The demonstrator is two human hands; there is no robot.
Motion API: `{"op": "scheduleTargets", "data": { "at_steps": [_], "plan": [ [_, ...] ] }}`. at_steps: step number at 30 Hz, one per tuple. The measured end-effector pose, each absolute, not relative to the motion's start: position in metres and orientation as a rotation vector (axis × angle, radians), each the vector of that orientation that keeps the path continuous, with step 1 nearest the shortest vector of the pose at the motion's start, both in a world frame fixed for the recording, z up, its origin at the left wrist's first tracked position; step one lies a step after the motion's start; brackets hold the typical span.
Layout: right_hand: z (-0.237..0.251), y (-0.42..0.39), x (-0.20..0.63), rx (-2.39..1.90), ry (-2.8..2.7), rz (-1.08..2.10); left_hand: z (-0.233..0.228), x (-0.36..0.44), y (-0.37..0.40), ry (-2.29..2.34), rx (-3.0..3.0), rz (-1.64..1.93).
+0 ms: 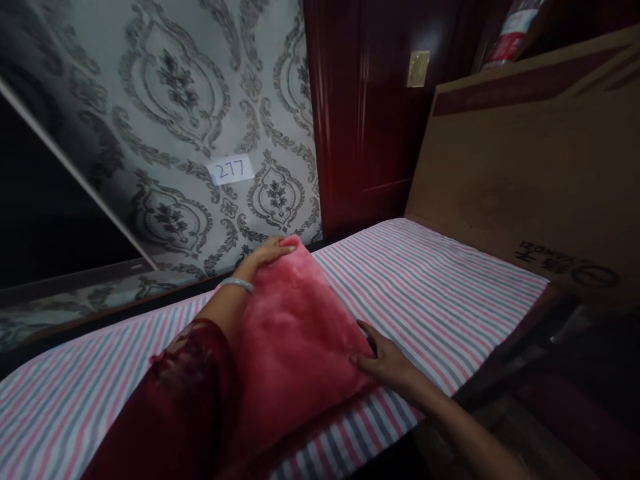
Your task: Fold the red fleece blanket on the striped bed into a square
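Observation:
A pinkish-red plush cloth (300,333) with a soft, fuzzy surface lies over the striped sheet. At its far corner my left hand (273,252) pinches the edge, thumb on the near side; a pale bangle (238,285) circles that wrist. My right hand (377,357) grips the cloth's right corner, with the thumb on top and the fingers partly behind the edge. Between the two hands the right edge runs fairly straight. My left arm and its dark red sleeve hide the cloth's left side.
Beneath is a pink, grey and white striped sheet (425,280). A large cardboard box (525,167) stands at the right, with a bottle (513,33) behind its top. A dark red door (370,113), patterned wall and number card (231,169) are behind; a dark screen (60,200) is left.

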State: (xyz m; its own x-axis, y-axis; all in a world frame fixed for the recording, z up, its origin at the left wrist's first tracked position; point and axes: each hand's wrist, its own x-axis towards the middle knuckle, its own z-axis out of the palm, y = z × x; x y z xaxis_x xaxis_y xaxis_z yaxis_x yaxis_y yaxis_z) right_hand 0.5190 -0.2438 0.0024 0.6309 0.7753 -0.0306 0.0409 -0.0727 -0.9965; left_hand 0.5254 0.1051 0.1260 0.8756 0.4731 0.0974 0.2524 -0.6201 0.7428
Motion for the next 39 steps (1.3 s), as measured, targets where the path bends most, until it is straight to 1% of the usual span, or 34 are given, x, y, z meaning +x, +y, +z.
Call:
{"op": "scheduleTargets", "data": {
  "at_steps": [2, 4, 5, 8, 11, 13, 15, 20, 22, 24, 28, 30, 31, 34, 37, 39],
  "plan": [
    [0.024, -0.243, 0.521, -1.481, -0.743, 0.726, 0.158, 0.496, 0.109, 0.472, 2.233, 0.489],
    [0.056, -0.243, 0.531, -1.53, -0.821, 0.665, 0.193, 0.461, 0.112, 0.407, 2.184, 0.674],
    [0.076, -0.243, 0.537, -1.58, -0.866, 0.586, 0.209, 0.442, 0.113, 0.378, 2.149, 0.775],
    [0.139, -0.244, 0.555, -1.65, -1.018, 0.202, 0.251, 0.381, 0.108, 0.34, 2.024, 1.035],
    [0.192, -0.245, 0.56, -1.673, -1.187, -0.044, 0.272, 0.323, 0.093, 0.376, 1.924, 1.123],
    [0.215, -0.243, 0.558, -1.679, -1.309, -0.087, 0.274, 0.291, 0.084, 0.426, 1.905, 1.075],
    [0.225, -0.237, 0.557, -1.672, -1.407, -0.103, 0.269, 0.268, 0.08, 0.457, 1.907, 1.007],
    [0.215, -0.192, 0.574, -1.741, -1.542, 0.011, 0.239, 0.254, 0.09, 0.512, 1.936, 0.885],
    [0.212, -0.173, 0.58, -1.777, -1.541, -0.003, 0.232, 0.256, 0.094, 0.531, 1.934, 0.898],
    [0.219, -0.161, 0.581, -1.794, -1.534, -0.174, 0.233, 0.257, 0.094, 0.519, 1.943, 1.004],
    [0.237, -0.174, 0.565, -1.752, -1.6, -0.722, 0.24, 0.239, 0.081, 0.473, 2.08, 1.281],
    [0.223, -0.192, 0.551, -1.756, -1.626, -0.902, 0.225, 0.222, 0.072, 0.524, 2.216, 1.36],
    [0.206, -0.202, 0.544, -1.771, -1.632, -0.964, 0.209, 0.213, 0.067, 0.541, 2.303, 1.378],
    [0.124, -0.231, 0.524, -1.801, -1.715, -1.051, 0.132, 0.187, 0.053, 0.433, 2.603, 1.288],
    [0.033, -0.254, 0.506, -1.751, -1.998, -0.896, 0.046, 0.166, 0.034, 0.266, 2.855, 0.956],
    [-0.01, -0.264, 0.498, -1.73, -2.018, -0.803, 0.01, 0.157, 0.022, 0.284, 2.963, 0.832]
  ]
}}
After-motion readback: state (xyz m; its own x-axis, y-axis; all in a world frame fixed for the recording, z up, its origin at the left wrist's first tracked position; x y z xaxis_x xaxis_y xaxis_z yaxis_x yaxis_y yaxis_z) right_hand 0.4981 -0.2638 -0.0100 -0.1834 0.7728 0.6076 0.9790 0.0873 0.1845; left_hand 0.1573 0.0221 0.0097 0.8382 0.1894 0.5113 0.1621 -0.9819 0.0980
